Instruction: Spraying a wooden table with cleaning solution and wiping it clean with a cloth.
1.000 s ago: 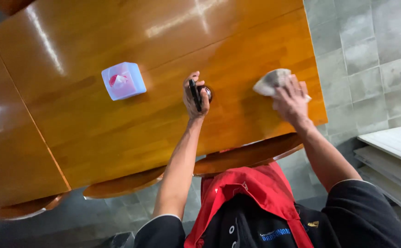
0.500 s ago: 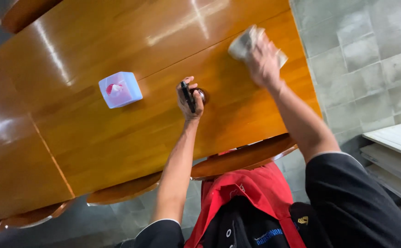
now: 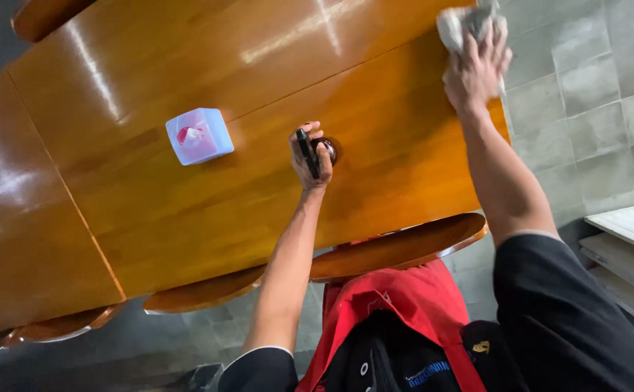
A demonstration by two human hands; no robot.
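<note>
My right hand (image 3: 474,64) presses a crumpled grey-white cloth (image 3: 459,22) onto the far right corner of the glossy wooden table (image 3: 186,196). My left hand (image 3: 308,158) rests near the table's middle, gripping a dark spray bottle (image 3: 311,151) by its black trigger head; the bottle's round top shows beside my fingers. A white cube-shaped tissue box (image 3: 199,136) with a pink tissue sticking out stands on the table to the left of that hand, well apart from it.
Rounded wooden chair backs (image 3: 397,247) are tucked under the near table edge, with more at the left (image 3: 63,325). Grey tiled floor (image 3: 585,87) lies to the right of the table. White shelf boards (image 3: 629,247) stand at the right edge.
My right hand has swept the cloth from the near right edge of the table up to its far right corner. My left hand and the bottle have stayed put.
</note>
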